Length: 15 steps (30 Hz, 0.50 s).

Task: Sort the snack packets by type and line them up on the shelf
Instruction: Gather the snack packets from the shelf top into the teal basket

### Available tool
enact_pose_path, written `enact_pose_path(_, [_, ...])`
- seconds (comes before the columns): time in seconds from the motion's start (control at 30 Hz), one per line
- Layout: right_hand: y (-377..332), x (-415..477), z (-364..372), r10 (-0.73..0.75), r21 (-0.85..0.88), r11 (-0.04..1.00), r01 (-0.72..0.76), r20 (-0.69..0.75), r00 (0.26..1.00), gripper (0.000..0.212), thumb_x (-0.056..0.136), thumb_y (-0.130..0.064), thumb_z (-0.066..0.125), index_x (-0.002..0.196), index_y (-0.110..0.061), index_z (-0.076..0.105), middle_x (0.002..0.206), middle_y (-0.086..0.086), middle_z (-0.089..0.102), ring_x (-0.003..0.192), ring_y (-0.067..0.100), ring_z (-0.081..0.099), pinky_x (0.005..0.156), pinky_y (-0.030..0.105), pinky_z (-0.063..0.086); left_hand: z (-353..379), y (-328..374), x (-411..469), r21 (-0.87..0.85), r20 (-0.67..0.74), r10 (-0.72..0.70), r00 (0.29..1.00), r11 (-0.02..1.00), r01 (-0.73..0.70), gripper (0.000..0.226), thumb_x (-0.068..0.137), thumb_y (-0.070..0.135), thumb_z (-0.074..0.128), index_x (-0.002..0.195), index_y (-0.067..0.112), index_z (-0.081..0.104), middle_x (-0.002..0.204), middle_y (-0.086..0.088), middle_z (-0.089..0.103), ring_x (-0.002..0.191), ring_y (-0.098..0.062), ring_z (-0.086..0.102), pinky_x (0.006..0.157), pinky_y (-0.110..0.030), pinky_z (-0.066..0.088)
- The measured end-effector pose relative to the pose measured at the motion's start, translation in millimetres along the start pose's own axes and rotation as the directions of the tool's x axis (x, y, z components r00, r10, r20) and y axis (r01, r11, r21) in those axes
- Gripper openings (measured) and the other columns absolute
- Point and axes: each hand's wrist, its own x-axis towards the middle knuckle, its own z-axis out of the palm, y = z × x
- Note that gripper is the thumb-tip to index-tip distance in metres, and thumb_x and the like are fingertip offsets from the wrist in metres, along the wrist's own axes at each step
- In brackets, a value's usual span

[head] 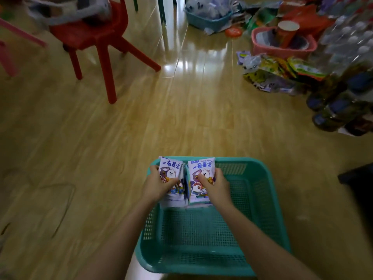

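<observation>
Two stacks of white-and-purple snack packets with cartoon animals stand side by side at the far left end of a teal plastic basket on the floor. My left hand grips the left stack, thumb across its front. My right hand grips the right stack in the same way. More packets of the same kind lie under both stacks. The rest of the basket holds nothing I can see.
A pile of mixed snack packets lies on the wooden floor at the right, beside shrink-wrapped bottles. A pink basket and another teal basket sit at the back. A red chair stands at the left.
</observation>
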Motion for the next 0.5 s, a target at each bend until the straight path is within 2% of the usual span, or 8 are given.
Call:
enact_pose_path(0.1, [0.1, 3.6, 7.3, -0.005, -0.12, 0.993, 0.0, -0.046, 0.999, 0.033, 0.081, -0.047, 0.063, 0.093, -0.02, 0.048, 0.097, 0.009, 0.06, 0.093, 0.03, 0.055, 0.081, 0.04, 0.046, 9.5, 7.2, -1.0, 0.321, -0.121, 0.042, 0.992, 0.947, -0.001, 0.062, 0.076, 0.05, 0.068, 0.112, 0.009, 0.039, 0.11, -0.009, 0.063, 0.102, -0.029, 0.061, 0.08, -0.039, 0.05])
enact_pose_path(0.2, [-3.6, 5.6, 9.0, -0.03, -0.237, 0.972, 0.002, -0.114, 0.993, 0.039, 0.084, -0.044, 0.061, 0.103, -0.012, 0.051, 0.107, 0.009, 0.058, 0.102, 0.028, 0.049, 0.087, 0.037, 0.04, 16.1, 13.4, -9.1, 0.608, -0.162, 0.081, 0.984, 0.793, 0.034, 0.064, 0.084, 0.06, 0.05, 0.117, 0.007, 0.042, 0.12, -0.012, 0.054, 0.113, -0.029, 0.052, 0.087, -0.037, 0.043])
enact_pose_path(0.3, [-9.9, 1.4, 3.3, -0.048, -0.326, 0.945, 0.004, -0.126, 0.991, 0.048, 0.084, -0.042, 0.062, 0.118, -0.01, 0.048, 0.124, 0.007, 0.05, 0.115, 0.024, 0.043, 0.097, 0.033, 0.035, 17.2, 10.7, -14.3, 0.665, -0.179, 0.136, 0.974, 0.747, 0.019, 0.065, 0.085, 0.06, 0.047, 0.119, 0.005, 0.045, 0.122, -0.013, 0.052, 0.114, -0.029, 0.049, 0.092, -0.035, 0.039])
enact_pose_path(0.37, [-18.5, -5.2, -8.4, -0.013, -0.36, 0.933, -0.021, -0.092, 0.996, 0.058, 0.086, -0.044, 0.058, 0.13, -0.01, 0.041, 0.134, 0.006, 0.042, 0.123, 0.023, 0.039, 0.102, 0.034, 0.033, 7.6, 18.0, -19.6, 0.684, -0.157, 0.118, 0.98, 0.729, 0.022, 0.064, 0.087, 0.06, 0.043, 0.123, 0.007, 0.043, 0.126, -0.01, 0.05, 0.118, -0.026, 0.047, 0.095, -0.034, 0.037])
enact_pose_path(0.43, [-37.4, -13.5, -29.0, -0.019, -0.373, 0.928, -0.003, -0.055, 0.998, 0.054, 0.09, -0.04, 0.053, 0.134, -0.011, 0.04, 0.137, 0.004, 0.042, 0.125, 0.022, 0.038, 0.102, 0.034, 0.034, -9.2, 40.8, -29.8, 0.727, -0.108, 0.119, 0.987, 0.687, -0.003, 0.057, 0.092, 0.055, 0.038, 0.127, 0.011, 0.039, 0.13, -0.006, 0.048, 0.121, -0.023, 0.045, 0.097, -0.033, 0.036])
enact_pose_path(0.5, [-67.3, -24.1, -58.7, -0.057, -0.366, 0.929, 0.048, -0.014, 0.998, 0.041, 0.093, -0.031, 0.049, 0.131, -0.014, 0.046, 0.135, 0.003, 0.047, 0.123, 0.022, 0.042, 0.099, 0.034, 0.037, -32.1, 78.1, -43.9, 0.748, -0.057, 0.171, 0.984, 0.66, -0.071, 0.045, 0.096, 0.043, 0.036, 0.128, 0.012, 0.042, 0.126, -0.006, 0.055, 0.115, -0.023, 0.051, 0.091, -0.034, 0.039])
